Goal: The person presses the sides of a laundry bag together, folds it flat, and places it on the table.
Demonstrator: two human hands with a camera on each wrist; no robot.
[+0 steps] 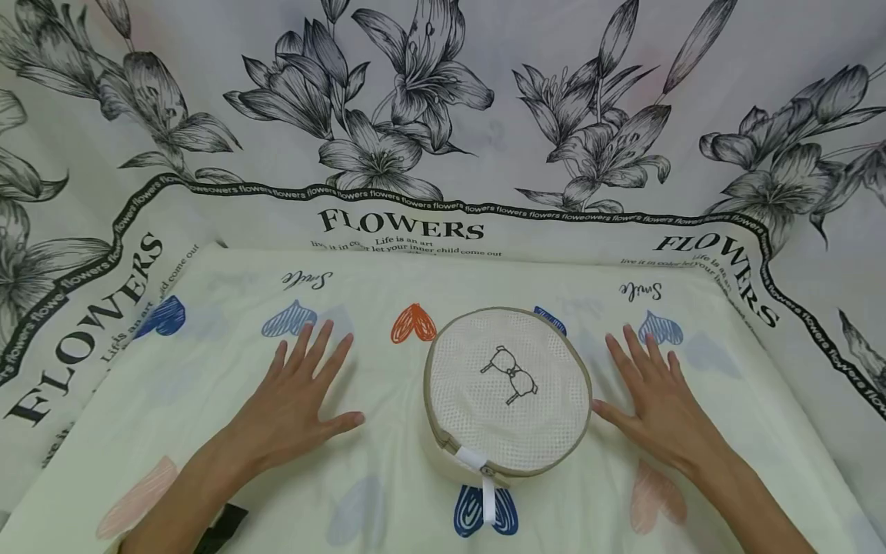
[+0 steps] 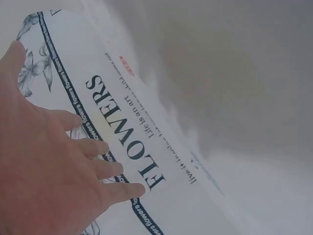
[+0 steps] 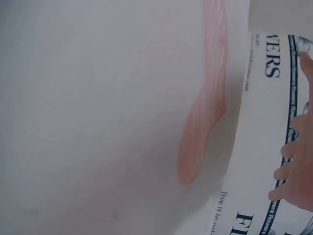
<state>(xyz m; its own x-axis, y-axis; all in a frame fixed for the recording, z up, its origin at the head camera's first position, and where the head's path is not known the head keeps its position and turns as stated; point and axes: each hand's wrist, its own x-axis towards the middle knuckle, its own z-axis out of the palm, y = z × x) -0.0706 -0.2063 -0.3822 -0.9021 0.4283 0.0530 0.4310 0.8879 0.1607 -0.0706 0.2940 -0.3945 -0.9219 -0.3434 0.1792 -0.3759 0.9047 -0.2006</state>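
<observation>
Nearest: white ribbon zip pull (image 1: pixel 489 500) over dark-blue heart print (image 1: pixel 507 514). Pull belongs to round white mesh pouch with beige trim (image 1: pixel 508 412), on cream heart-printed cloth (image 1: pixel 388 385), between hands. Left hand (image 1: pixel 298 408): fingers spread, apart from pouch. Right hand (image 1: pixel 651 408): fingers spread, thumb tip at pouch rim, contact unclear. Farther: orange-red heart print (image 1: pixel 413 323). Farthest: white cloth with black lily print (image 1: pixel 498 154).
</observation>
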